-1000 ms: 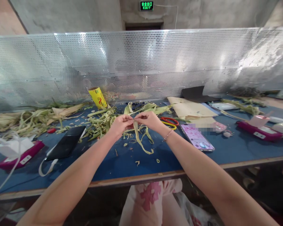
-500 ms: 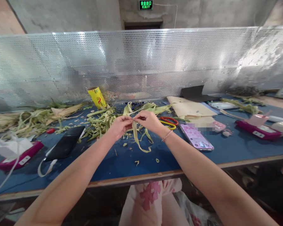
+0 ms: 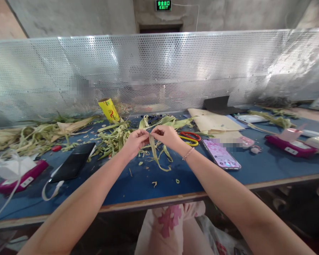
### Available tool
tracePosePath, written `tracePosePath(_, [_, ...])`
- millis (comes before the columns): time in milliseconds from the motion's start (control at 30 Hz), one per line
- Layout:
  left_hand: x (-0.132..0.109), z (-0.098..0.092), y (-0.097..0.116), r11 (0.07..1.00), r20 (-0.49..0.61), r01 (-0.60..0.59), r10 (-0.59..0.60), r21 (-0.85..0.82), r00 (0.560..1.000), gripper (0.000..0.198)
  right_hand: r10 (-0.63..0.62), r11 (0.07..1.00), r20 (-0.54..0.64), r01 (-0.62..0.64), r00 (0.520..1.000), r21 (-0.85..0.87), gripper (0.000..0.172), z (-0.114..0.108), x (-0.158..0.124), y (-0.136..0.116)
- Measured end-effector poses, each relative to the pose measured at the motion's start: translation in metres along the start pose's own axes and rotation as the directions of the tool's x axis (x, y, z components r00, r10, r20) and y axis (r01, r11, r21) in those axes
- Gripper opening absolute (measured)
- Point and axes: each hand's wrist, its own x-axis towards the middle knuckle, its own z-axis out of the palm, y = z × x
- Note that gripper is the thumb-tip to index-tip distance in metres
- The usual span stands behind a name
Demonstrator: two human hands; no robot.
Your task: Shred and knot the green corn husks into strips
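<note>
Both hands meet over the middle of the blue table. My left hand (image 3: 135, 142) pinches the upper end of a pale green corn husk strip (image 3: 153, 153) between thumb and fingers. Right beside it, my right hand (image 3: 167, 135) is closed on the same end, fingertips nearly touching the left ones. The strip hangs down and its tail curls on the tabletop. A heap of shredded husk pieces (image 3: 117, 138) lies just left of and behind my hands. Scissors with red and yellow handles (image 3: 190, 138) rest beyond my right wrist.
A lit phone (image 3: 220, 154) lies right, a black phone or power bank (image 3: 73, 163) with a white cable left. Purple power strips (image 3: 292, 147) sit at both sides. Behind stand a yellow tube (image 3: 108, 109) and a perforated metal screen (image 3: 159, 71). Brown paper (image 3: 215, 120) lies back right.
Almost nothing differs. Both hands keep their pinch on the husk strip, with only a slight shift of the fingers and of the view.
</note>
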Motion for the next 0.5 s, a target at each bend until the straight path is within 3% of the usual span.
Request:
tracePosePath(167, [0.0000, 0.0014, 0.0024, 0.985, -0.012, 0.161, -0.162, -0.056, 0.987, 0.012, -0.096, 0.991, 0.002, 0.095, 0.995, -0.093, 0.010, -0.0008, 0.0000, 0.0002])
tracePosePath(333, [0.0010, 0.0010, 0.0038, 0.983, -0.011, 0.158, -0.160, -0.098, 0.987, 0.010, -0.101, 0.993, 0.000, 0.101, 0.995, -0.058, 0.009, -0.0010, 0.0008, 0.0033])
tracePosePath(500, [0.0024, -0.0014, 0.0026, 0.986, -0.022, 0.139, -0.141, -0.096, 0.990, 0.011, -0.021, 0.999, 0.015, 0.021, 1.000, 0.033, 0.007, -0.0014, 0.0011, 0.0020])
